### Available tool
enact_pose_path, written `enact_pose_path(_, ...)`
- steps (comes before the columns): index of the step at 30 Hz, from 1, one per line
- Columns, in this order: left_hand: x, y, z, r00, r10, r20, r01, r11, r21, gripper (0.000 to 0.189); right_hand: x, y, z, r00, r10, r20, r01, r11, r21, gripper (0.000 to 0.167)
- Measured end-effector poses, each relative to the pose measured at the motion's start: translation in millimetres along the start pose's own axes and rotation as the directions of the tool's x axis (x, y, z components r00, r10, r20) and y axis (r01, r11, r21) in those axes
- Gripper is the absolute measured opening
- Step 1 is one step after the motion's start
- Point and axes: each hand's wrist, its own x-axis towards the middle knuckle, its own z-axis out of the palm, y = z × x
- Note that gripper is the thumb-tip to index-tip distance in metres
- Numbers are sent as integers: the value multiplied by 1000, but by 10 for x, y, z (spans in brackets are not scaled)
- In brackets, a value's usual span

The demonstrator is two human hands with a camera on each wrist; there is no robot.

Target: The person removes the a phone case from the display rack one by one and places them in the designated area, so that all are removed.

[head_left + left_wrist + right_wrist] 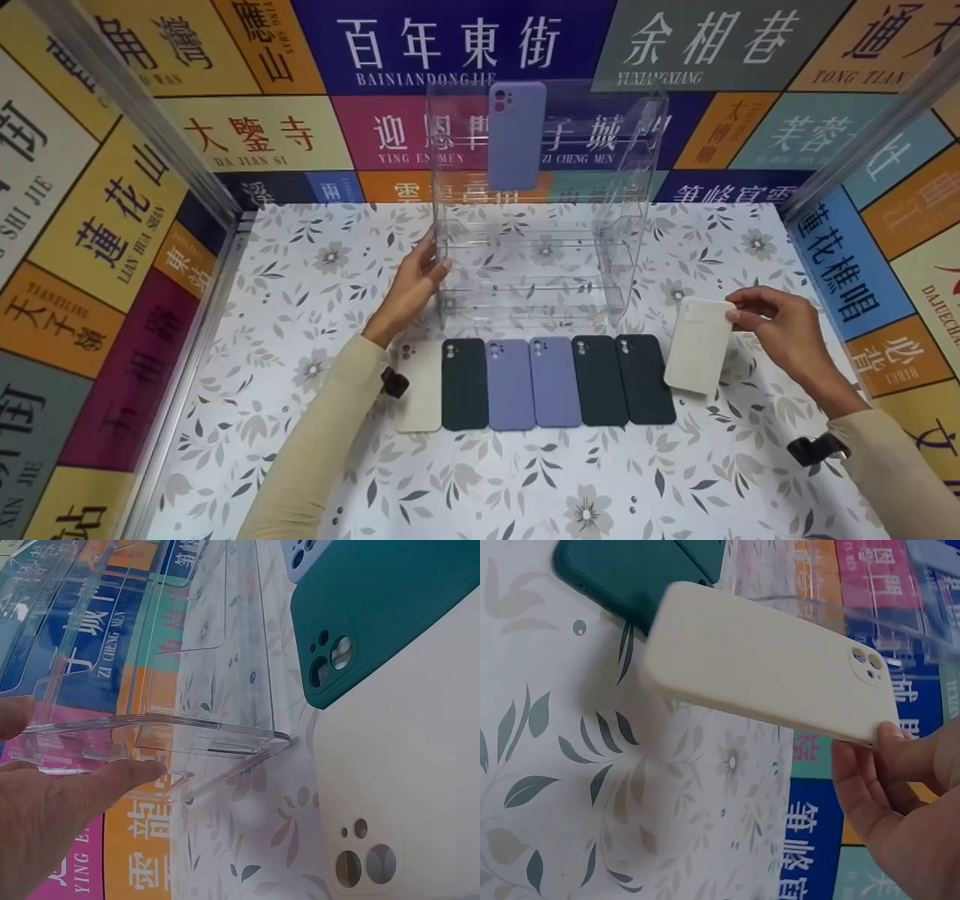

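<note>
A cream phone case is pinched by its upper right corner between the thumb and fingers of my right hand. In the right wrist view the case is tilted, its camera cut-outs near the fingers. My left hand grips the left side of a clear acrylic display rack, thumb and fingers on either side of the panel. High on the rack stands a lavender phone case. In front of it lies a row: a cream case, dark green cases and lavender cases.
White cloth with a floral print covers the table. Walls with coloured Chinese sign panels rise behind and at both sides, framed by metal posts. Each wrist wears a small black camera.
</note>
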Motion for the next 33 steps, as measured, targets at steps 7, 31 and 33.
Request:
enact_pose_path(7,15,9,-6,1000,3,0,-3,1000,13,76,59,240,-8,985,74,156,-85,994,66,29)
enact_pose_path(31,7,-15,-11,1000,24,4,-24,1000,0,77,72,564,424,976,97,195,-98,995,-1,23)
enact_pose_path(33,8,-17,-13,999,32,8,-32,999,0,77,65,567,445,978,96,184,-95,995,-10,22)
